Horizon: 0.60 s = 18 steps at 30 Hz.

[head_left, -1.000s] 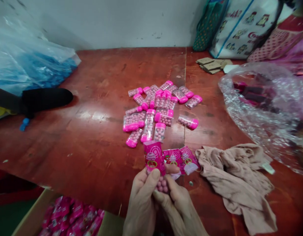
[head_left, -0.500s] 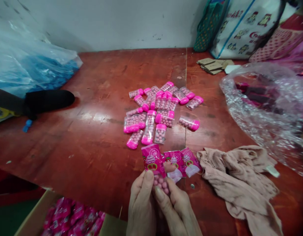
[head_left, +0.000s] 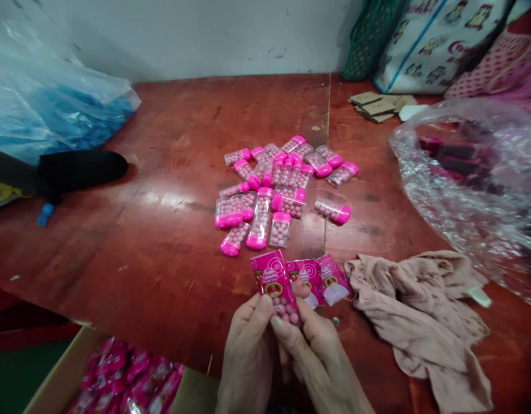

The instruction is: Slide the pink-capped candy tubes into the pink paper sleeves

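Between my two hands, near the table's front edge, is a clear candy box (head_left: 287,312) of pink round sweets. A printed pink sleeve (head_left: 271,270) covers its far part, the sweets showing through the window. My left hand (head_left: 247,345) grips its left side, thumb on the front. My right hand (head_left: 319,351) closes on its right lower side with thumb and fingers; the box's bottom end is hidden. Beyond my right fingers lie flat pink sleeves (head_left: 333,280). Farther up the table, several candy boxes (head_left: 280,230) with pink caps are heaped loosely.
A crumpled beige cloth (head_left: 424,310) lies at right, beside a clear plastic bag (head_left: 442,190) with dark pink contents. At left are a bag of blue items (head_left: 71,121) and a black rounded object (head_left: 84,167). A carton (head_left: 58,374) of pink packets stands below the front edge.
The pink sleeve now sits farther down over the candy box, with sweets showing through its window. Both hands keep their grip. The camera view has shifted slightly.
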Each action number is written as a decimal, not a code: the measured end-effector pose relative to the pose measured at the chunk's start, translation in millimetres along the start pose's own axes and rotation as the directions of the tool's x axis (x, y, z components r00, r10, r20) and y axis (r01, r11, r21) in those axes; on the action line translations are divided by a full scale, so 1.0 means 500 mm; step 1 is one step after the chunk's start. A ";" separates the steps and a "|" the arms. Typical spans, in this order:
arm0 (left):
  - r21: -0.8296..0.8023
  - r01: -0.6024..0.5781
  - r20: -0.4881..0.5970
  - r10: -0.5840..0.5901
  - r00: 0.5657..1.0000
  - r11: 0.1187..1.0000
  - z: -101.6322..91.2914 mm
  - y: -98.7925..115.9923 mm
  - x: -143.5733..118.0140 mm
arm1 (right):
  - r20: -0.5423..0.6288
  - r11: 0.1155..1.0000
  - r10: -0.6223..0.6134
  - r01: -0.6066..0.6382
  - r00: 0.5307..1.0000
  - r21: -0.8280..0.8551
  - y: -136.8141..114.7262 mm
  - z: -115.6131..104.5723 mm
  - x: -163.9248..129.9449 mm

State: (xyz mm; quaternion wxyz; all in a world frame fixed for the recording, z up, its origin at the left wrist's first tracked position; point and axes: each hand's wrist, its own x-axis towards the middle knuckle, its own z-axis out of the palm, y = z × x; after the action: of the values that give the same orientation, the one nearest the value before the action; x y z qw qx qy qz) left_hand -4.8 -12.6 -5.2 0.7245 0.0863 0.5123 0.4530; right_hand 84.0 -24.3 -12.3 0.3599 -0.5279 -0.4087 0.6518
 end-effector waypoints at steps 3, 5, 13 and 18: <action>0.025 -0.007 0.002 0.007 1.000 1.000 0.001 0.014 0.002 | 0.079 1.000 -0.025 0.025 0.997 0.012 -0.008 -0.003 0.014; 0.033 -0.020 -0.039 0.021 0.999 0.999 0.010 0.018 -0.003 | 0.043 0.998 -0.063 0.065 0.997 -0.028 -0.007 -0.002 0.019; 0.053 0.023 -0.083 -0.019 0.996 0.998 0.024 0.005 -0.015 | 0.038 0.996 -0.083 0.082 0.996 0.042 0.003 0.002 0.020; 0.038 0.006 -0.063 -0.003 0.998 0.999 0.025 -0.001 -0.019 | 0.015 0.996 -0.063 0.062 0.998 0.057 0.003 0.003 0.014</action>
State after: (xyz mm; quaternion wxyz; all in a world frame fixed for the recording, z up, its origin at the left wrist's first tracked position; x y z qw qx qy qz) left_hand 5.0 -15.7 6.3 0.7073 0.0848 0.5436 0.4439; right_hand 81.3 -18.8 -16.1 0.3916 -0.4990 -0.4094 0.6558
